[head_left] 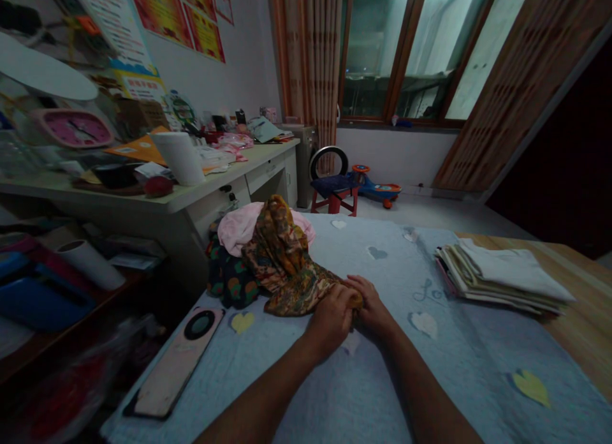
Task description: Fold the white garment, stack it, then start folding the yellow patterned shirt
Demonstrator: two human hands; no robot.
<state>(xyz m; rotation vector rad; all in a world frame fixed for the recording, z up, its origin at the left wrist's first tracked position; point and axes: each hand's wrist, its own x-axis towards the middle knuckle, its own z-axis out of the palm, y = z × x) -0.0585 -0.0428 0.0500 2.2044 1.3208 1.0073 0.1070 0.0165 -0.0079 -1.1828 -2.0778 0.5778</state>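
Both hands — left hand (pixel 332 316) and right hand (pixel 371 307) — meet in a tight grip on a patterned cloth (pixel 287 265), its end clamped between them, on the blue-covered surface (pixel 382 380) — folded cloths (pixel 502 275) lie nearby.

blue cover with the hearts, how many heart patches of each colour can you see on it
Heart patches on the blue cover:
Yellow hearts: 2, near the flat board and at the right edge
White hearts: 2, far edge and by the right hand
Blue hearts: 1
Total: 5, others may be hidden under the clothes.
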